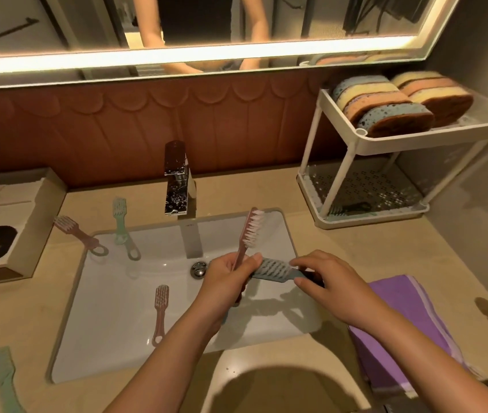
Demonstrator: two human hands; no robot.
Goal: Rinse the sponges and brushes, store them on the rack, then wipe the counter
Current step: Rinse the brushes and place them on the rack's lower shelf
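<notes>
Beige counter (236,198) surrounds a white sink (117,293), and both forearms reach in over it. The left hand (227,281) curls round a pink brush (250,231) held upright. The right hand (326,278) pinches the handle of a grey-blue brush (275,271), which lies crosswise with its head under the left thumb.

Upper right, the white two-tier plastic rack (415,137) is packed up top with stacked pastel oval sponges (382,105), its perforated lower tier (373,186) lies mostly open behind one dark-handled brush (352,207), and the tall chrome faucet (177,174) blocks centre frame.
</notes>
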